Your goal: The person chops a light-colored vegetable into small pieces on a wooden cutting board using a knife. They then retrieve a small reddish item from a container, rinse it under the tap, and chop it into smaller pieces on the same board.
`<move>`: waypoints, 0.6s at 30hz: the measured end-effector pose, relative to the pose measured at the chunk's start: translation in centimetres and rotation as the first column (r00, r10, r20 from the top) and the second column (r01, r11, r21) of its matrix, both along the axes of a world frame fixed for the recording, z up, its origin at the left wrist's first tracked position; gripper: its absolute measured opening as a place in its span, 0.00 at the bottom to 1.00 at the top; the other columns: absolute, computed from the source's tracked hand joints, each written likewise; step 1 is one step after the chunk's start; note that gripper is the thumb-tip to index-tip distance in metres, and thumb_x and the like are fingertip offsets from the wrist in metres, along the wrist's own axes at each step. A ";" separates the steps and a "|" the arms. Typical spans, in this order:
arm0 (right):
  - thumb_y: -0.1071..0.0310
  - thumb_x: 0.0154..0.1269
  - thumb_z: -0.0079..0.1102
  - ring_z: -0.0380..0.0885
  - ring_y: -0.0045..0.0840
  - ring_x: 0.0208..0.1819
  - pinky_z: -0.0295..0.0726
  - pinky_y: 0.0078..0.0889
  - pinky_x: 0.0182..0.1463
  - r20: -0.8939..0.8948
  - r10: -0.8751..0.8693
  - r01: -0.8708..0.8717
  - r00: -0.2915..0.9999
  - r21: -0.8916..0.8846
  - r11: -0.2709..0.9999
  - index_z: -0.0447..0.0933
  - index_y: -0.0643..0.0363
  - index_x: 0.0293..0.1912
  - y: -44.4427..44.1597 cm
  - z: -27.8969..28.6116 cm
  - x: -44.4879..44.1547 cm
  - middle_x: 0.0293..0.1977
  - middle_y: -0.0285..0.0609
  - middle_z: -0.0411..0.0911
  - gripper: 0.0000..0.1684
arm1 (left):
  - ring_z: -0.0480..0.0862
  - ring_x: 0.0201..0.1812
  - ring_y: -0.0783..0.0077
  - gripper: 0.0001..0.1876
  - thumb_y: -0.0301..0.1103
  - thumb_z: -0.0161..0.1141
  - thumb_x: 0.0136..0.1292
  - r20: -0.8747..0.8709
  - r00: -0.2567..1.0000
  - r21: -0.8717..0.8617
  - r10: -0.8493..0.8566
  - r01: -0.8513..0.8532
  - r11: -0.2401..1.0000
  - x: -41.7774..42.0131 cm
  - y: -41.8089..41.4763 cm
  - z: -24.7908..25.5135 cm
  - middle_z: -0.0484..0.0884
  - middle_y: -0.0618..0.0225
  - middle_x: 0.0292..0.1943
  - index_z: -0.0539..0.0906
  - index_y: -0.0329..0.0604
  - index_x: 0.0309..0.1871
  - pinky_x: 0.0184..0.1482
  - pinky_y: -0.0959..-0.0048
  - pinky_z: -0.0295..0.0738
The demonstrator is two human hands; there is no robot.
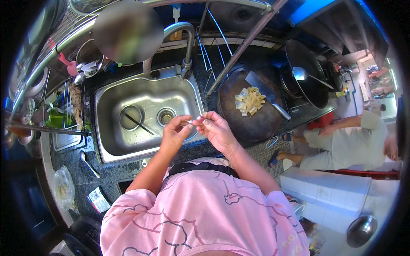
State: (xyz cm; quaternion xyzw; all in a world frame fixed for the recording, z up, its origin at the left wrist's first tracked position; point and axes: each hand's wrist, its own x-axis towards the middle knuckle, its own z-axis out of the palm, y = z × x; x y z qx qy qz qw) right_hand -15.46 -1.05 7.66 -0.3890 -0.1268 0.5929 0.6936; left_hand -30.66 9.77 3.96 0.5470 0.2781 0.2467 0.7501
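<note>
Over the front right edge of a stainless steel sink [105, 140], both hands meet fingertip to fingertip. My right hand [219, 131] pinches a small reddish piece of food [201, 119], too small to name exactly. Between the thumb and finger of my left hand [174, 131] is a thin whitish bit [190, 122], touching or almost touching that piece. To the right, a round chopping board [230, 118] bears a pile of pale yellowish cut pieces [250, 100]. A cleaver [261, 87] lies on the board behind the pile, its handle towards the right.
A round bowl [123, 110] and a dark stick [138, 124] lie in the sink under a curved faucet [189, 41]. A wok [307, 73] with a ladle [301, 73] stands right. Slanting metal rack bars [245, 46] cross above. Another person [344, 140] is at the right.
</note>
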 end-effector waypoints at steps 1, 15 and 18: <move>0.71 0.71 0.56 0.79 0.21 0.44 0.77 0.24 0.48 0.036 -0.010 0.010 0.999 0.009 1.000 0.73 0.56 0.46 0.1 0.0 -0.1 0.46 0.42 0.81 0.05 | 0.81 0.47 0.75 0.16 0.21 0.64 0.63 0.054 0.998 0.034 0.014 -0.016 0.999 0.4 -0.5 0.6 0.78 0.67 0.51 0.80 0.35 0.54 0.53 0.76 0.74; 0.73 0.63 0.65 0.78 0.12 0.30 0.77 0.18 0.34 0.840 -0.019 0.083 0.542 -0.031 0.996 0.79 0.64 0.37 0.5 0.8 0.0 0.32 0.34 0.81 0.05 | 0.84 0.32 0.78 0.10 0.19 0.66 0.57 -0.053 0.977 0.582 0.205 -0.136 0.801 1.3 -1.9 4.2 0.84 0.65 0.34 0.85 0.36 0.43 0.35 0.79 0.79; 0.74 0.63 0.64 0.79 0.11 0.29 0.79 0.18 0.34 0.769 0.001 0.038 0.640 -0.033 0.999 0.78 0.65 0.36 0.6 0.7 0.0 0.27 0.35 0.81 0.05 | 0.84 0.34 0.79 0.11 0.18 0.66 0.57 -0.051 0.981 0.547 0.188 -0.130 0.827 1.1 -2.0 3.6 0.84 0.66 0.34 0.85 0.35 0.44 0.37 0.79 0.80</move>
